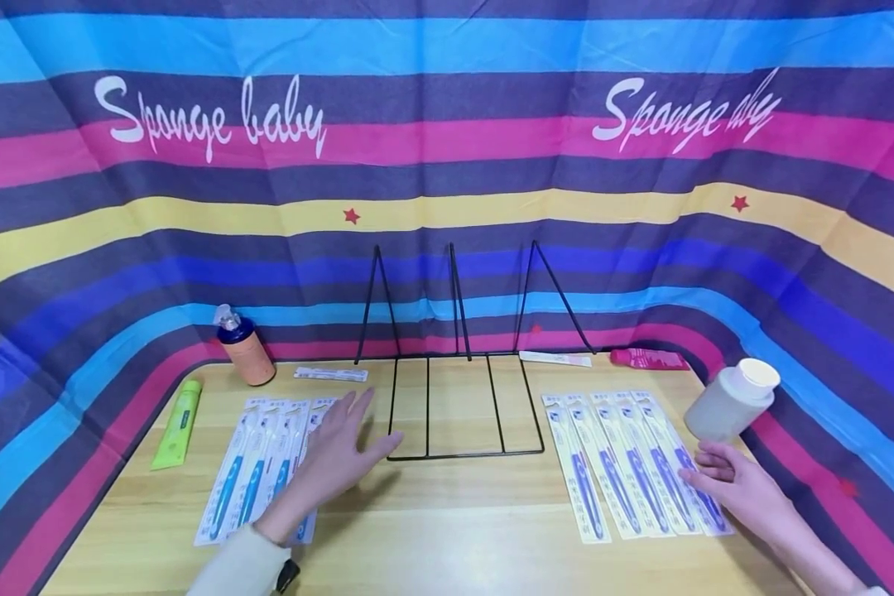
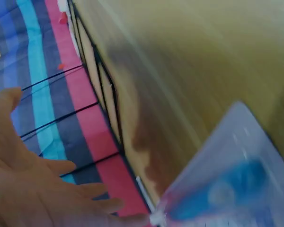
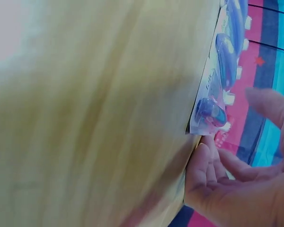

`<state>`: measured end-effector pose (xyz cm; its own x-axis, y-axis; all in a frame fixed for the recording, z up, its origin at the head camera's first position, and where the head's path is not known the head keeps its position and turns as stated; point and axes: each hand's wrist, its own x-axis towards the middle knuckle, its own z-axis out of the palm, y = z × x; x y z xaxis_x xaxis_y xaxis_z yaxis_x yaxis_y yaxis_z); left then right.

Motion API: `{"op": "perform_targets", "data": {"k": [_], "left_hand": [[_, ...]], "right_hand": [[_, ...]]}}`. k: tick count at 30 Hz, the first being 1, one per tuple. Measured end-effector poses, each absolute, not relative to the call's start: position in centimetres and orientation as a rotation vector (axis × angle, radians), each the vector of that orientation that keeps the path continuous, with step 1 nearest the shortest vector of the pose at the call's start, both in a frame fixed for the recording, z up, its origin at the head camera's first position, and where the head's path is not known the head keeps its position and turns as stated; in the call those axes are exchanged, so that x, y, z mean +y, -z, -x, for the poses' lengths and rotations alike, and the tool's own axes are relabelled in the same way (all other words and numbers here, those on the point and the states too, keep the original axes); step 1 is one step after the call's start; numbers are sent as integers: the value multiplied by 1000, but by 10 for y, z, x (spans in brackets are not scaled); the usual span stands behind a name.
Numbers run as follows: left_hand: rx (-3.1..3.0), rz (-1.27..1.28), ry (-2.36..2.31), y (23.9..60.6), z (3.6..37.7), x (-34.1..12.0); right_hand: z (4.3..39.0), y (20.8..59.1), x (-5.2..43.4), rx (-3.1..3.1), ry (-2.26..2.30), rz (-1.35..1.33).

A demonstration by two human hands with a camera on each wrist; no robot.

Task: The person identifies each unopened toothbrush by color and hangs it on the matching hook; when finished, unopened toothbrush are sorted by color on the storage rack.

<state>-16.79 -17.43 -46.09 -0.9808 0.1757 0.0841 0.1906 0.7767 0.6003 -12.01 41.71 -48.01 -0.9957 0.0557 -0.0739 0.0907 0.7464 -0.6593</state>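
My L fingers [image 1: 351, 416], spread & empty, are near the blue toothbrush packs [image 1: 253, 476], my R fingers [image 1: 708, 480], loosely bent w/ nothing, beside the purple toothbrush packs [image 1: 626, 480], so IMO best to pinch one by its edge.

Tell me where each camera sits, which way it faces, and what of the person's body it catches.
Head: worn on the head, facing forward and down over the wooden tabletop to the striped backdrop; left hand and right hand show.
Left wrist: on the left wrist, facing past its fingers toward the black wire rack and a teal packaged toothbrush.
Right wrist: on the right wrist, facing along the tabletop toward blue-purple packaged toothbrushes; right-hand fingers show.
Shared: head and left wrist both see the rack.
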Motion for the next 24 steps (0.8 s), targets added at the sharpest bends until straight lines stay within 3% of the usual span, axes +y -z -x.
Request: {"op": "perform_targets", "data": {"k": [12, 24], "left_hand": [[-3052, 238, 875, 486, 180, -145], [-3101, 221, 805, 492, 176, -140]], "right_hand": [[129, 472, 416, 2901, 920, -261], [127, 479, 419, 2830, 1127, -272]]}}
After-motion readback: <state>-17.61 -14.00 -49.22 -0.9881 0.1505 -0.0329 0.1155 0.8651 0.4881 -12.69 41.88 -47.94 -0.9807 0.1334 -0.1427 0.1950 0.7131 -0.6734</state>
